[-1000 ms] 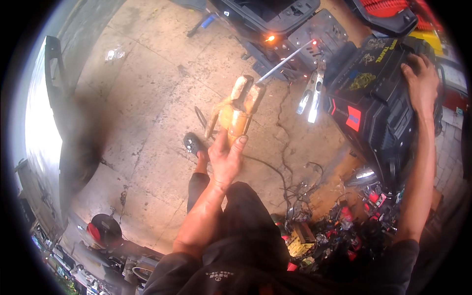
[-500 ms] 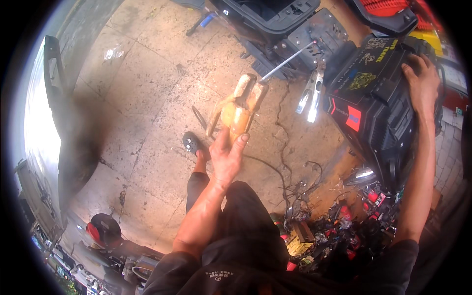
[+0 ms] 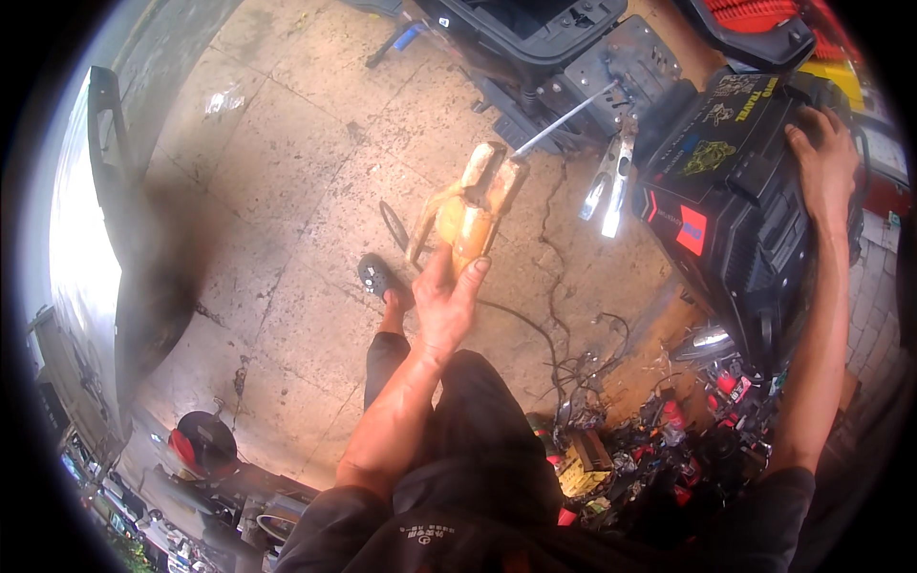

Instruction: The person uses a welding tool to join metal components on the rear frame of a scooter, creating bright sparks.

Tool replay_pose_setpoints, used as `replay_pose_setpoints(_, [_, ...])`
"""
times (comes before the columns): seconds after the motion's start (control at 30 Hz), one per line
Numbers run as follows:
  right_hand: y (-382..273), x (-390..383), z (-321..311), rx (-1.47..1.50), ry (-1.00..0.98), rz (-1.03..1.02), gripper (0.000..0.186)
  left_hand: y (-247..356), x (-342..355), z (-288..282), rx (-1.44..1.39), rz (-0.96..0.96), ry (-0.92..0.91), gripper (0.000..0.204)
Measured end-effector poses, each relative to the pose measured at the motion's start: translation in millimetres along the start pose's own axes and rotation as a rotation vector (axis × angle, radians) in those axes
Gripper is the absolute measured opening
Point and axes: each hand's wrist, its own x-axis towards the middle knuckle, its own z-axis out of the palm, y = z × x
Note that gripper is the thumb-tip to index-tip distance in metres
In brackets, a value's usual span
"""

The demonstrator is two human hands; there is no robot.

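My left hand (image 3: 446,298) is closed round a worn yellow-tan welding electrode holder (image 3: 470,215). Its pale rod (image 3: 565,116) runs up to a dark metal plate (image 3: 638,53) with holes, on the black vehicle frame. A shiny metal bracket (image 3: 611,181) hangs just beside the plate. My right hand (image 3: 823,153) rests on a large black hard box (image 3: 726,229) with stickers, its fingers bent over the top surface, slightly apart.
Cables (image 3: 535,320) lie on the tiled floor (image 3: 258,162). A heap of mixed parts (image 3: 688,444) is at lower right. A silver panel (image 3: 81,239) stands at left, red and black parts (image 3: 750,24) at top right, and a black-and-red round item (image 3: 202,444) at lower left.
The orange glow and sparks at the rod's tip and plate have gone. My left hand and the holder have shifted slightly right; my right hand has barely moved.
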Motion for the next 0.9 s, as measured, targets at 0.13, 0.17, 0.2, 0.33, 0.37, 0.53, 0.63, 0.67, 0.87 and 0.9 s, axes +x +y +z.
replay_pose_setpoints(0.13, [6.3,1.1,5.2,0.024,0.006,-0.037,0.036,-1.9,0.1,0.4,-0.057,-0.018,0.013,0.045])
replay_pose_setpoints(0.17, [6.9,1.1,6.7,0.039,0.02,-0.055,0.034,-1.3,0.1,-1.5,-0.055,-0.018,0.015,0.045])
replay_pose_setpoints(0.2, [8.3,0.6,9.0,0.05,0.034,-0.073,0.033,-1.3,0.3,-2.9,-0.019,-0.035,-0.007,0.045])
replay_pose_setpoints(0.33, [21.3,4.7,15.5,0.05,0.084,-0.141,0.029,-2.5,-0.3,1.6,-0.066,-0.053,-0.001,0.042])
replay_pose_setpoints(0.37, [20.6,4.8,15.0,0.046,0.051,-0.132,0.029,1.0,-0.5,-0.4,-0.069,-0.041,0.001,0.04])
replay_pose_setpoints(0.53, [13.2,0.0,9.7,0.059,0.03,-0.056,0.035,-11.6,-0.9,2.7,-0.125,-0.007,0.015,0.039])
replay_pose_setpoints(0.63, [5.9,2.4,3.0,0.024,0.012,-0.017,0.04,-12.1,-0.6,8.9,-0.178,0.064,0.101,0.04])
replay_pose_setpoints(0.67, [4.4,1.9,2.5,0.021,0.016,-0.025,0.04,-9.3,-2.5,3.7,-0.141,0.019,0.081,0.041])
replay_pose_setpoints(0.87, [-0.5,-0.2,-0.5,0.014,0.021,-0.018,0.041,-5.5,-1.7,4.3,-0.208,-0.054,0.039,0.044])
replay_pose_setpoints(0.9, [0.8,0.3,0.1,0.014,0.02,-0.018,0.041,-5.4,-1.3,5.6,-0.2,-0.027,0.051,0.044])
